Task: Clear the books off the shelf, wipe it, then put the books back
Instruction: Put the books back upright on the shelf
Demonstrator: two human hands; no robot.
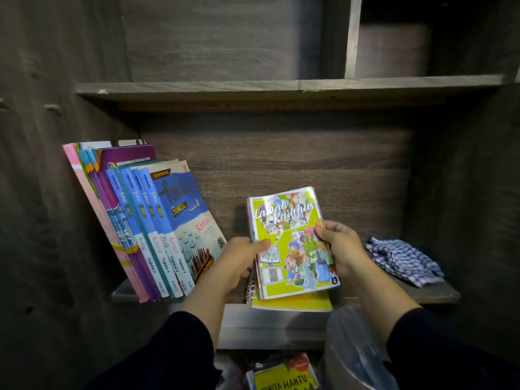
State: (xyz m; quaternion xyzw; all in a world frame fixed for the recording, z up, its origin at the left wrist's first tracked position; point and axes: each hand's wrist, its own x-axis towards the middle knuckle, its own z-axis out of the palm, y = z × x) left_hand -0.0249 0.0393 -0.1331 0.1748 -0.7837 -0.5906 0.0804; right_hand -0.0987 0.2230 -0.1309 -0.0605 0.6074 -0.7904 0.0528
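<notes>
On shelf (433, 294): both hands hold comic stack (292, 243).
Left hand (239, 260) and right hand (342, 249) pinch its edges, squaring it upright; textbooks (157, 226) lean left, cloth (405, 260) parked right.

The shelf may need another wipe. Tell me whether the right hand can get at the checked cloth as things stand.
Probably not yet. The right hand grips the comic book, as does the left hand. The checked cloth lies just beside it on the shelf with nothing between, so once freed it looks reachable.
</notes>
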